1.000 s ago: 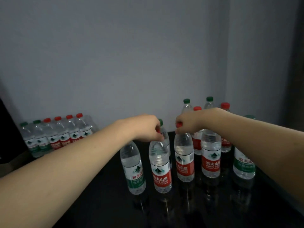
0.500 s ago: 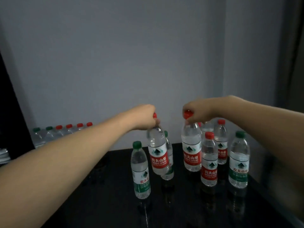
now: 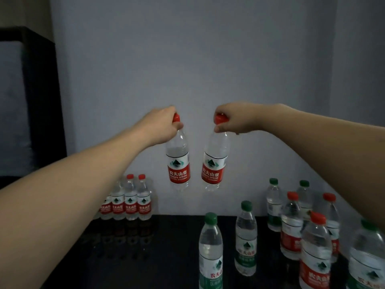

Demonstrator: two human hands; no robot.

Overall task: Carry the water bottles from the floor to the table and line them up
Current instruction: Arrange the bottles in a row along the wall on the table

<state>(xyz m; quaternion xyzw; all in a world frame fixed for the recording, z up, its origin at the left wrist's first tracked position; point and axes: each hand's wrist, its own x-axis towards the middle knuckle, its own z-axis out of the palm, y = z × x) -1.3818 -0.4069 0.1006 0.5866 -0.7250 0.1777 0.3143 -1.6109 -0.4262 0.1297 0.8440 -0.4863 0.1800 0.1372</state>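
Observation:
My left hand (image 3: pixel 161 127) grips the red cap and neck of a clear water bottle with a red label (image 3: pixel 178 163), which hangs in the air. My right hand (image 3: pixel 236 119) holds a second red-label bottle (image 3: pixel 214 163) the same way, tilted slightly. Both bottles hang side by side, well above the glossy black surface (image 3: pixel 170 257). Below them, several more bottles stand loosely at the right, among them a green-cap bottle (image 3: pixel 210 253) and a red-cap bottle (image 3: pixel 315 255).
A tidy row of red-label bottles (image 3: pixel 130 202) stands at the back left against the grey wall (image 3: pixel 187 59). A dark cabinet (image 3: pixel 31 101) rises at the left. A corner of the wall lies at the right.
Both hands have lifted their red-cap bottles from among the standing group high into the air. The view has tilted, so the standing bottles now sit lower in view.

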